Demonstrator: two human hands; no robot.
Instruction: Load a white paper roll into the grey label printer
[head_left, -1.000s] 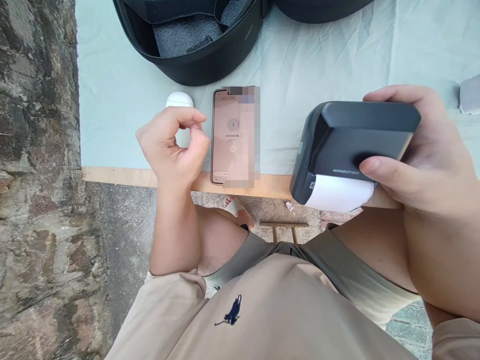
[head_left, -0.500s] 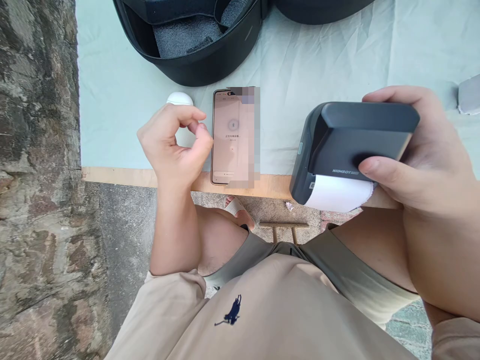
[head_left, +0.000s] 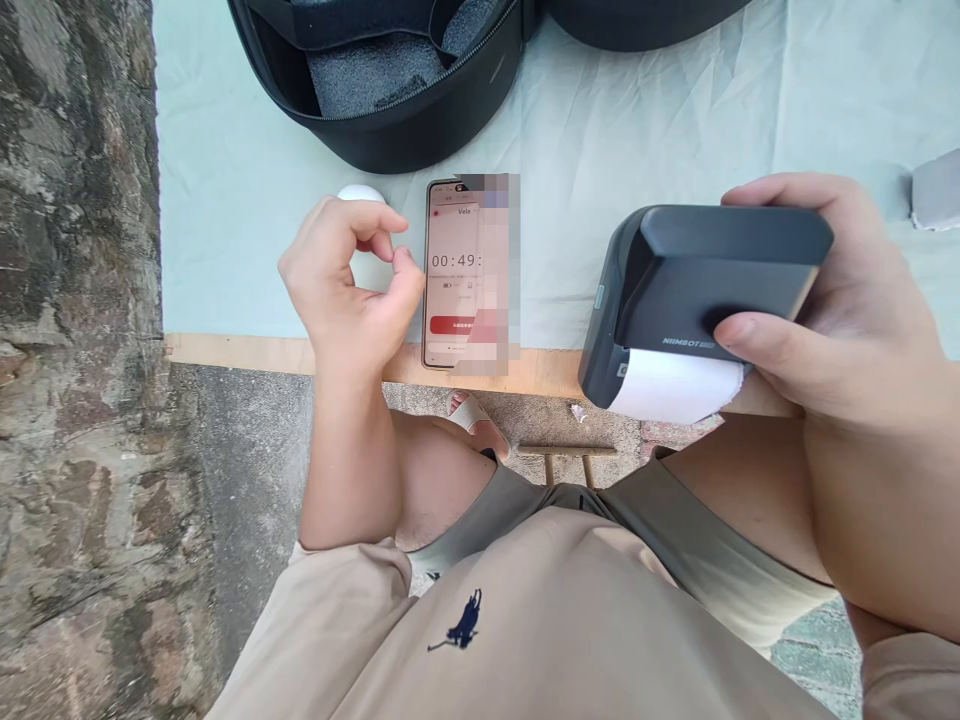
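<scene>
Printer [head_left: 739, 255] sits at 3 o'clock, up in the right hand [head_left: 862, 290], thumb on its top face and fingers wrapped around the far side, so that grip is firmly closed; white paper [head_left: 671, 385] is already poking out of the near edge and doesn't look pulled free, so I'd call removing it not done; the phone [head_left: 450, 235], near 12, shows a 00:49 timer readout, though its right part is blurred out, so can't tell what else is left; the left hand [head_left: 341, 275], around 10, is curled into a loose ring right beside the phone, index tip and thumb apart, nothing visible pinched; headcount: one printer, one paper strip, one phone, two hands, one white rounded thing [head_left: 361, 192] at half past ten, one open black case [head_left: 420, 140] at 11, one other black piece [head_left: 652, 30] at 1, one grey object [head_left: 937, 190] around half past two.
</scene>
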